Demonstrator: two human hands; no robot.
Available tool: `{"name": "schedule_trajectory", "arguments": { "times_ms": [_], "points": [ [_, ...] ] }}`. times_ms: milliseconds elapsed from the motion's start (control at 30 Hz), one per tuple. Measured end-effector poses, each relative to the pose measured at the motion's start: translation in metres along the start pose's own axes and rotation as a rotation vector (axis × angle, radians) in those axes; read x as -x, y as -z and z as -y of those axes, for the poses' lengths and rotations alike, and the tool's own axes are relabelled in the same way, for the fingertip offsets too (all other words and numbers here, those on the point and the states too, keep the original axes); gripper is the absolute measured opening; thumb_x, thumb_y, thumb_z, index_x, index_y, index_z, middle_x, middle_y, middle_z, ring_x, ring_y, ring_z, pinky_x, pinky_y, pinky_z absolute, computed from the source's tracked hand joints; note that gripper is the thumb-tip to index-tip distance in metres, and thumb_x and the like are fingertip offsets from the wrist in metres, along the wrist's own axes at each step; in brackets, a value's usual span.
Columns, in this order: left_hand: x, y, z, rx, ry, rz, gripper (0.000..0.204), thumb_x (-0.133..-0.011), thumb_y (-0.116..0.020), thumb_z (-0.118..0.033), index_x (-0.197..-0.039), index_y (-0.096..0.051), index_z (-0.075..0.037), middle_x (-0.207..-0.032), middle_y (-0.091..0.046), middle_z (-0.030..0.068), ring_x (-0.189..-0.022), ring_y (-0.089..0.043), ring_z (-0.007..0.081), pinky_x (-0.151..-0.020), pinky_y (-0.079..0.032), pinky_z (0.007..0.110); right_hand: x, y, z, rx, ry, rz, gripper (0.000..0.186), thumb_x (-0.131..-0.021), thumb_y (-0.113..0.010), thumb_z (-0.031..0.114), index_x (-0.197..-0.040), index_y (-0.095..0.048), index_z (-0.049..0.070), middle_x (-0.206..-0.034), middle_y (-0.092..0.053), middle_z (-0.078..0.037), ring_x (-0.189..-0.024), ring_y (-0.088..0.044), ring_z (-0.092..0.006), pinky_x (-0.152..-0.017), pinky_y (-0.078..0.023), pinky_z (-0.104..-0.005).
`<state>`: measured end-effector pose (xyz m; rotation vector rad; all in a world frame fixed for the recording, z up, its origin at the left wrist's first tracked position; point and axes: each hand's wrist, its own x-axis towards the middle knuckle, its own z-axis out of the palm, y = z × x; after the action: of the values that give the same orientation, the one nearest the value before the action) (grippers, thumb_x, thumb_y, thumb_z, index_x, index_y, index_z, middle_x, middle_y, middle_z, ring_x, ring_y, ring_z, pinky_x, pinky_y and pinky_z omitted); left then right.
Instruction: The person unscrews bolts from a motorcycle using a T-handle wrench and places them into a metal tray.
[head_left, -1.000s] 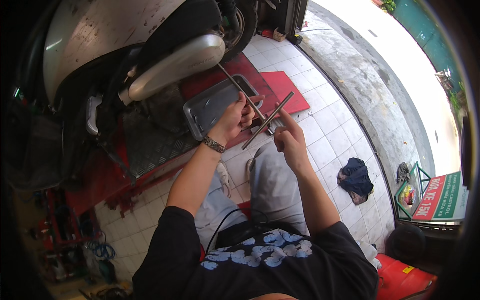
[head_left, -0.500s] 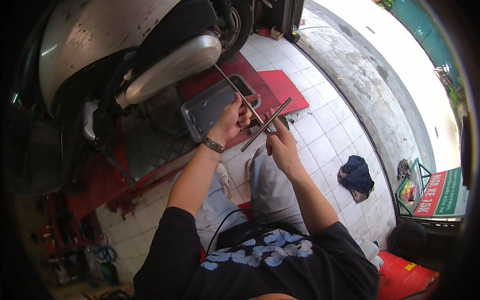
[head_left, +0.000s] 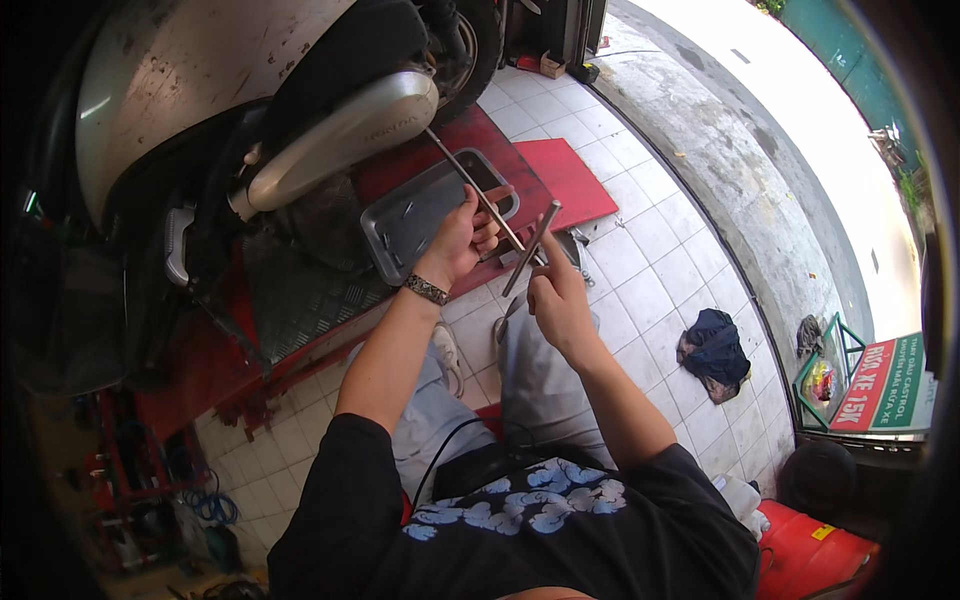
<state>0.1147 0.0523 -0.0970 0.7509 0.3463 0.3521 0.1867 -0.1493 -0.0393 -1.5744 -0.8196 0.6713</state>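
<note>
A long metal T-handle wrench (head_left: 549, 216) slants from under the scooter's silver side cover (head_left: 345, 135) toward me. My left hand (head_left: 460, 243) is curled loosely around its shaft, the index finger stretched out to the right. At the near end, my right hand (head_left: 563, 305) has its index finger extended against the crossbar while the other fingers are curled in. Exactly how the right fingertips meet the bar is partly hidden. Beneath the shaft lies a grey metal tray (head_left: 432, 190) with a few small parts in it.
The scooter stands on a red lift platform (head_left: 515, 180) with a dark tread plate (head_left: 300, 290). A dark cloth (head_left: 713, 350) lies on the white floor tiles at right. Farther right stand a sign (head_left: 885, 385) and a red drum (head_left: 805, 555). Blue hose (head_left: 212, 505) coils at lower left.
The wrench's crossbar has turned and now looks shorter and steeper. My right hand has shifted slightly to the left; my left hand stays on the shaft.
</note>
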Motion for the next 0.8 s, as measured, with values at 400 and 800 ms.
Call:
{"name": "schedule_trajectory", "arguments": {
  "times_ms": [400,800],
  "points": [
    [-0.001,-0.007,0.002,0.041,0.038,-0.02,0.06,-0.106,-0.036,-0.052,-0.139,-0.054,-0.005,-0.071,-0.026,-0.0067,-0.056,-0.024,0.0044,-0.051,-0.025,0.022,0.002,-0.002,-0.026,0.12,-0.132,0.088,0.055,-0.085,-0.044,0.01,-0.138,-0.057,0.003,-0.074,-0.061,-0.024,-0.069,-0.062,-0.0359,-0.072,-0.049,-0.042],
    [0.01,0.001,-0.004,0.037,0.005,-0.009,0.057,-0.106,-0.036,-0.052,-0.132,-0.057,-0.006,-0.069,-0.027,-0.007,-0.055,-0.027,0.0037,-0.049,-0.025,0.022,0.013,-0.017,-0.012,0.234,0.042,0.121,0.047,-0.094,-0.058,0.019,-0.138,-0.051,0.002,-0.058,-0.057,-0.008,-0.053,-0.055,-0.0161,-0.055,-0.044,-0.0322]
  ]
}}
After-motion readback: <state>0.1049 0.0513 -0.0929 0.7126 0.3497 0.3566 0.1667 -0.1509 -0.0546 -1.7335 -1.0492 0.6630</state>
